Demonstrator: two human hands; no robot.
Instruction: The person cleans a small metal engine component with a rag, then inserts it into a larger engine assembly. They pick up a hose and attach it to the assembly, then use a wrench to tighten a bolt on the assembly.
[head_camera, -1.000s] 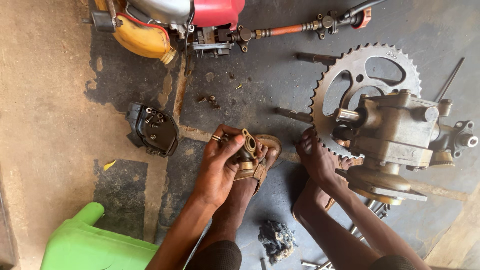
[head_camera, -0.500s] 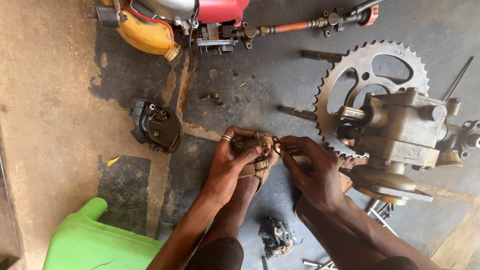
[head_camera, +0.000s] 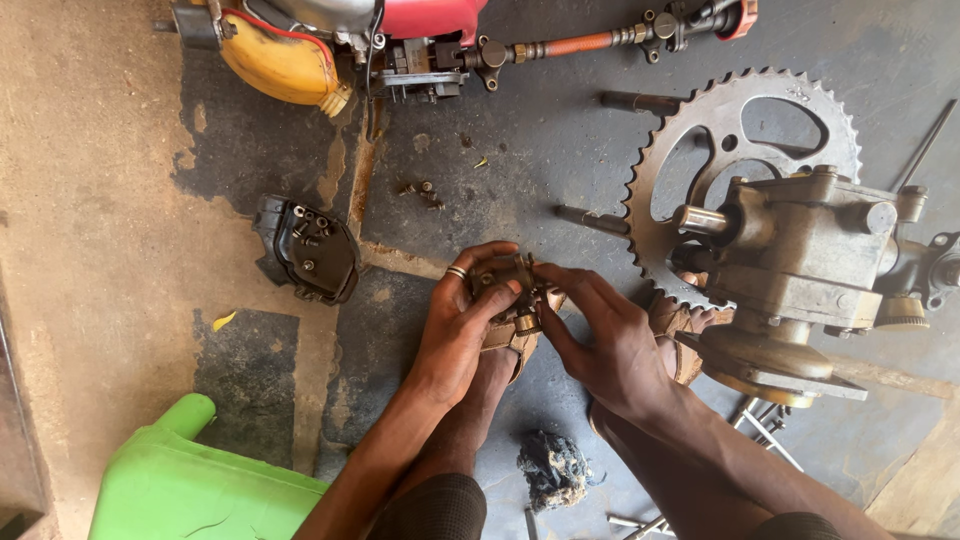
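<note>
Left hand (head_camera: 455, 340) grips a small metal carburetor part (head_camera: 505, 280). Right hand (head_camera: 600, 335) pinches the same piece, above the oily floor (head_camera: 520, 180).

I see an oil-stained concrete floor (head_camera: 110, 200). On it: a sprocket (head_camera: 745, 130) with gear housing (head_camera: 810, 260) at 3 o'clock, a red-and-yellow engine (head_camera: 330, 35) at 12, a black cover (head_camera: 305, 250) at 9, a green container (head_camera: 190, 480) at 7, a rag (head_camera: 550, 468) at 6.

Dull grimy metal sprocket (head_camera: 745, 170) and gearbox housing (head_camera: 810, 260); glossy green plastic can (head_camera: 190, 485); rough stained concrete floor (head_camera: 110, 220).
</note>
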